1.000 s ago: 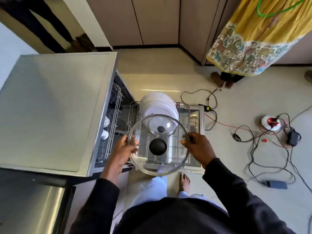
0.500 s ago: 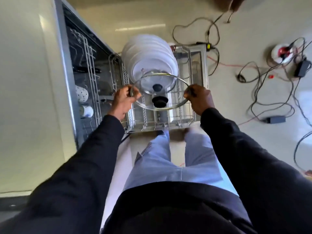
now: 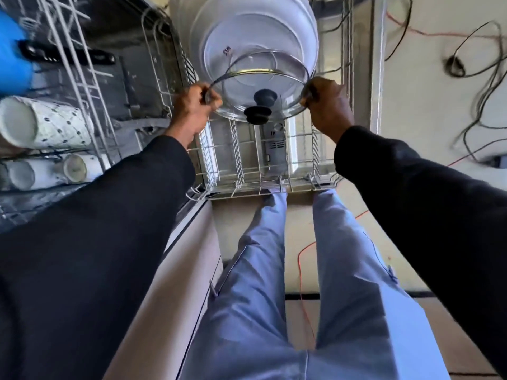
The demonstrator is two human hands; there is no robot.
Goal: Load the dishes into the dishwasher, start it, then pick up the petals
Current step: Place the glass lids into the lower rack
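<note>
Lower rack (image 3: 260,187) holds white plates (image 3: 247,28) just behind the glass lid (image 3: 274,80).

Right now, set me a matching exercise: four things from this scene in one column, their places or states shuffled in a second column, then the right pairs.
Things:
1. glass lid
2. white plates
3. spotted mugs
4. orange wire

Places or states:
A. lying on their sides in the left rack
B. trailing across the floor
C. gripped at its rim by the left hand and right hand
D. standing on edge at the far end of the pulled-out rack

Pairs: 1-C, 2-D, 3-A, 4-B.
</note>
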